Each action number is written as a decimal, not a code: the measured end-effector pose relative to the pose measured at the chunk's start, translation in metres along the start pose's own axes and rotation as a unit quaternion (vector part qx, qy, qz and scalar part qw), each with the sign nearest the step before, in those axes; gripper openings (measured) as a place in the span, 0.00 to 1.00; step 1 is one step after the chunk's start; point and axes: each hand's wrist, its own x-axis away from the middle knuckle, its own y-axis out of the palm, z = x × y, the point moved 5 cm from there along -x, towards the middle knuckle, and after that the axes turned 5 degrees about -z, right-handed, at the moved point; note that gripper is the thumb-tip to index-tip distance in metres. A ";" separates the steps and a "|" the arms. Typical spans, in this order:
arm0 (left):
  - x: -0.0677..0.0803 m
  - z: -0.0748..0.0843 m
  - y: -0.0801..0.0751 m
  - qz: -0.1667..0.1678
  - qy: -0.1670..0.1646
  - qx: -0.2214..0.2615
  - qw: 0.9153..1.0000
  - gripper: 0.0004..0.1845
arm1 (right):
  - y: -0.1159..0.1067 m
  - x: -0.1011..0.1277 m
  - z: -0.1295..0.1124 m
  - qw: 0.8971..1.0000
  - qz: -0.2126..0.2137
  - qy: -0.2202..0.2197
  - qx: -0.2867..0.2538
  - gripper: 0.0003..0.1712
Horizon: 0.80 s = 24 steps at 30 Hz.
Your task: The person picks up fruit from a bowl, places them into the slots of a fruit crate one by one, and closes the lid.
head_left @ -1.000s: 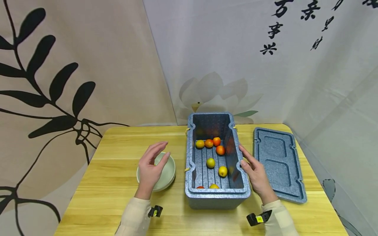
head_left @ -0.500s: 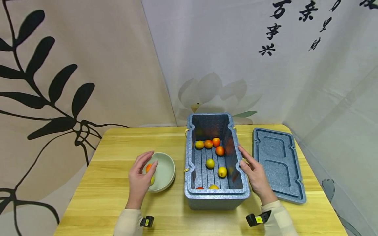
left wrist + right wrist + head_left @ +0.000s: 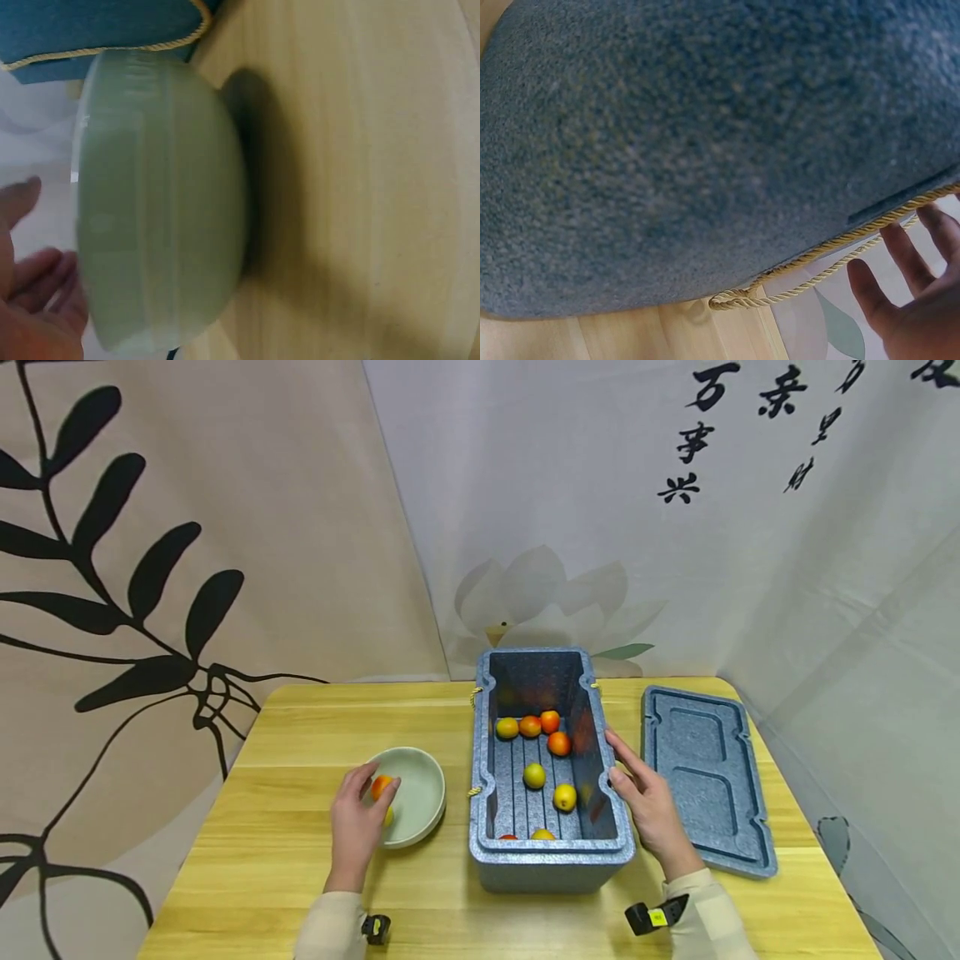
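Note:
My left hand (image 3: 357,822) hovers at the near left rim of a pale green bowl (image 3: 422,802), thumb and fingers apart. An orange-red round fruit (image 3: 382,787) shows in the gap between them, and a yellow fruit (image 3: 388,816) peeks out beside the thumb. Side-on in the left wrist view, the bowl (image 3: 157,210) hides its contents. With fingers extended, my right hand (image 3: 652,814) touches the right side of a blue-grey foam box (image 3: 555,858). Inside the box lie several small yellow and orange-red fruits, among them a yellow one (image 3: 565,797).
A blue-grey foam lid (image 3: 708,777) lies on the wooden table (image 3: 262,835), right of the box. Gold rope (image 3: 825,251) runs along the box's side near the right fingers. A printed cloth (image 3: 315,527) hangs behind the table.
My left hand moved left and toward me from over the bowl's middle to its left rim, uncovering the orange-red fruit, then shifted slightly right. The right hand stays at the box.

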 end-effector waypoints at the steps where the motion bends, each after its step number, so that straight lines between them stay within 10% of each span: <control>1: 0.000 -0.003 0.001 0.002 -0.009 -0.013 1.000 0.23 | 0.000 0.000 0.000 1.000 0.000 0.002 0.000 0.27; 12: -0.002 -0.014 0.003 0.003 -0.068 -0.065 0.996 0.26 | -0.001 0.000 0.003 1.000 0.002 0.014 0.009 0.27; 24: -0.009 -0.014 0.012 -0.051 -0.028 -0.186 0.981 0.21 | 0.000 0.000 0.003 1.000 0.001 0.012 0.004 0.27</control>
